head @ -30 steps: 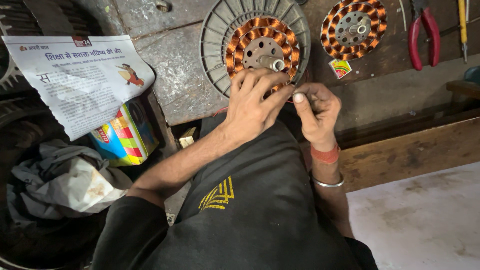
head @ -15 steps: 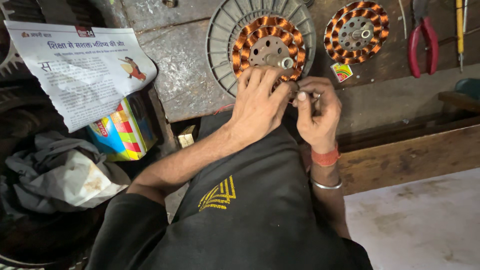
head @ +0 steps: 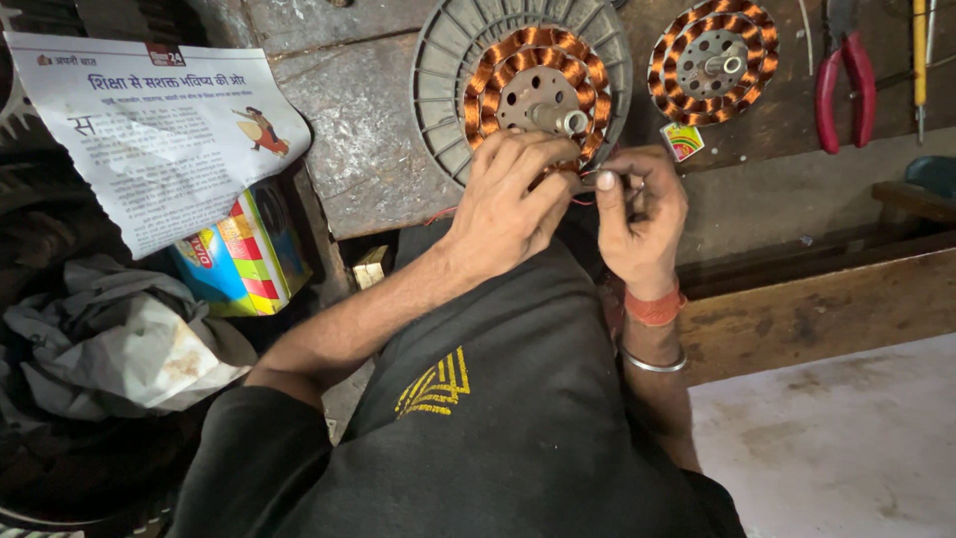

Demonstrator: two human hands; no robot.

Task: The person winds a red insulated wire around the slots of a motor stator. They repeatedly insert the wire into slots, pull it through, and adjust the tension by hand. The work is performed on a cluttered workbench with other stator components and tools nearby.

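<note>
Both hands work at the lower edge of a copper-wound fan stator [head: 528,85] set in a grey ribbed housing [head: 438,80]. Left hand [head: 508,204] lies fingers-down over the coils; whether it grips anything is hidden. Right hand [head: 637,214] pinches a thin reddish wire [head: 588,199] (barely visible). Beyond lie a second stator [head: 712,62], red pliers [head: 844,70], and a newspaper sheet [head: 159,130].

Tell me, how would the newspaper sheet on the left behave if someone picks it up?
The newspaper is probably light and floppy: it is a thin sheet that drapes over the colourful box. Its edge curls, so it would likely bend and could tear easily.
</note>
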